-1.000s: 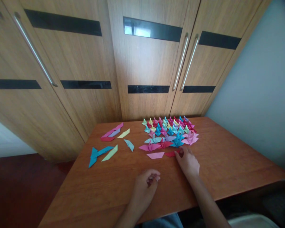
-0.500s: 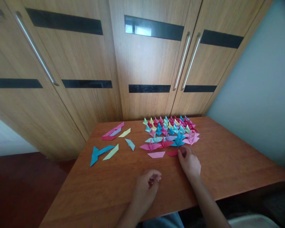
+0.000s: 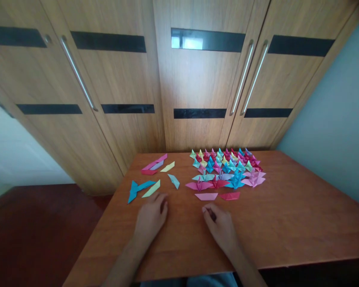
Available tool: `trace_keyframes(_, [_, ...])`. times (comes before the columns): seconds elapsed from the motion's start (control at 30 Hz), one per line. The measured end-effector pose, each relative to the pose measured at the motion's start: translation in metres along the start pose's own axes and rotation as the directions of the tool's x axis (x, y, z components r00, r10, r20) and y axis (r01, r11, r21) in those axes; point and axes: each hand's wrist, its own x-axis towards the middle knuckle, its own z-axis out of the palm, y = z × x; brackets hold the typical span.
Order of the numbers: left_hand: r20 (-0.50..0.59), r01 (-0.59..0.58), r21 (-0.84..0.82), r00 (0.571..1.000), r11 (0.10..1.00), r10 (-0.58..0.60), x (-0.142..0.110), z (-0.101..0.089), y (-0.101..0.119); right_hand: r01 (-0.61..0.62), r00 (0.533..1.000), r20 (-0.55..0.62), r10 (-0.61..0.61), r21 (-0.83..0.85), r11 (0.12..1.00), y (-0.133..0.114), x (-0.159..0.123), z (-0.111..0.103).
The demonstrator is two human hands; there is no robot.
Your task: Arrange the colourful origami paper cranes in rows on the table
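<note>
My left hand (image 3: 151,215) is low over the table, just in front of a pale yellow-green folded paper strip (image 3: 151,188). Its thumb stands apart from the bent fingers, and nothing shows between them. To the right, my right hand (image 3: 220,226) has its fingers curled in toward the thumb, with no paper visible in it. Just beyond it lie a pink folded paper (image 3: 206,196) and a red folded paper (image 3: 230,196), side by side. Behind these, several paper cranes (image 3: 236,180) in many colours stand in close rows.
On the table's left lie more folded strips: blue (image 3: 133,192), magenta (image 3: 155,162), yellow (image 3: 168,166) and light blue (image 3: 174,181). A wooden wardrobe (image 3: 197,79) rises behind the brown table (image 3: 302,215). A pale wall (image 3: 332,119) borders the right.
The right hand has left the red folded paper and drawn back to the left. The left hand has moved left and forward, toward the yellow-green strip. The view has swung slightly left.
</note>
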Motion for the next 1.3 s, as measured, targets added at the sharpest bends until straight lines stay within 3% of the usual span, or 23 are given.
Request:
trace_keyframes(0.1, [-0.051, 0.040, 0.212, 0.998, 0.976, -0.029, 0.011, -0.017, -0.028, 0.022, 0.998, 0.068, -0.019, -0.035, 0.999, 0.000, -0.003, 0.005])
trace_keyframes(0.2, [-0.019, 0.094, 0.302, 0.995, 0.949, -0.093, 0.019, -0.025, -0.043, 0.021, 0.993, 0.114, -0.011, -0.091, 0.996, 0.003, -0.004, 0.005])
trace_keyframes(0.5, [0.074, 0.175, 0.347, 0.974, 0.921, -0.212, 0.030, -0.013, -0.048, 0.020, 0.989, 0.146, 0.003, -0.161, 0.987, 0.001, -0.006, 0.005])
trace_keyframes(0.67, [0.025, 0.163, 0.326, 0.983, 0.931, -0.180, 0.027, -0.011, -0.048, 0.023, 0.990, 0.141, -0.001, -0.151, 0.988, 0.003, -0.007, 0.005])
trace_keyframes(0.8, [-0.031, 0.061, 0.294, 0.998, 0.954, -0.054, 0.025, -0.008, -0.049, 0.027, 0.991, 0.132, -0.009, -0.140, 0.990, 0.001, -0.007, 0.004])
trace_keyframes(0.93, [-0.029, 0.004, 0.168, 1.000, 0.986, 0.001, 0.025, -0.003, -0.054, 0.031, 0.991, 0.130, -0.014, -0.129, 0.991, -0.002, -0.007, 0.002])
trace_keyframes(1.1, [-0.025, 0.066, -0.135, 0.997, 0.989, -0.070, 0.027, 0.001, -0.058, 0.024, 0.991, 0.133, -0.008, -0.122, 0.992, -0.003, -0.007, 0.000])
trace_keyframes(1.2, [0.001, 0.208, -0.398, 0.974, 0.893, -0.226, 0.029, -0.003, -0.052, 0.025, 0.992, 0.129, -0.010, -0.114, 0.993, -0.001, -0.007, 0.002])
trace_keyframes(1.3, [0.001, 0.301, -0.652, 0.919, 0.696, -0.395, 0.029, -0.007, -0.040, 0.029, 0.993, 0.120, -0.017, -0.099, 0.995, 0.000, -0.007, 0.003])
